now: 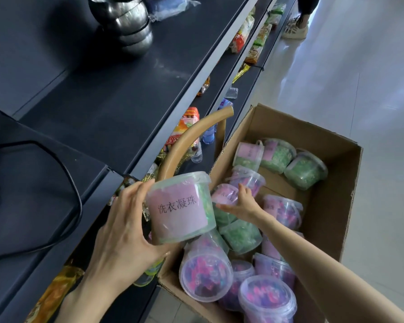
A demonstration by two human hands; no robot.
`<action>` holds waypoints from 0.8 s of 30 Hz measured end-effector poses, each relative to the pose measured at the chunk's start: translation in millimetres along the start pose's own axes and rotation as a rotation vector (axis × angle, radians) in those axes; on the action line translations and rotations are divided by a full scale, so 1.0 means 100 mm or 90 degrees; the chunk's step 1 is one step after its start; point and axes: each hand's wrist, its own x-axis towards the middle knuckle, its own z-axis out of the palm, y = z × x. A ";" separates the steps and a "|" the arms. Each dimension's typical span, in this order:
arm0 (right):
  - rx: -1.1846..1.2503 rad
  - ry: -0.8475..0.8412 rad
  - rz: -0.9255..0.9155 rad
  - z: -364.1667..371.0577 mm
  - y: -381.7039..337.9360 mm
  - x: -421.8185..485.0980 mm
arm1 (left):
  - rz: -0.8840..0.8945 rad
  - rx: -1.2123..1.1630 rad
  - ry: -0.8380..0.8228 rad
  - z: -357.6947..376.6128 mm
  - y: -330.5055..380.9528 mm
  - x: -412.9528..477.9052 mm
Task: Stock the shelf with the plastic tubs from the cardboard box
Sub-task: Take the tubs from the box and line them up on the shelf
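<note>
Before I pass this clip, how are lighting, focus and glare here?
Head view: daylight glare whitens the floor; steel bowls throw a shadow on the shelf; the label on the green tub in the left hand is sharp; the right hand, gripping a purple tub in the box, looks softer.

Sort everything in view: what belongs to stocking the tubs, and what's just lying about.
Job: green tub in left hand; purple tub, right hand on it; other tubs; box; shelf.
Lying about: steel bowls, snack packets, water bottles, tan hose, black cable.
</note>
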 end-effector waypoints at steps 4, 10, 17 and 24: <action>-0.093 0.024 0.025 0.05 -0.04 0.06 | -0.031 0.007 0.004 -0.04 0.02 0.08; -0.180 0.047 -0.009 0.14 -0.01 -0.05 | -0.040 0.009 0.006 -0.10 0.07 0.12; -0.094 0.072 -0.122 -0.41 -0.16 -0.43 | -0.075 -0.030 0.037 -0.42 0.28 0.09; -0.157 0.087 -0.283 -1.35 -0.53 -1.09 | -0.083 -0.044 0.073 -1.03 0.69 0.08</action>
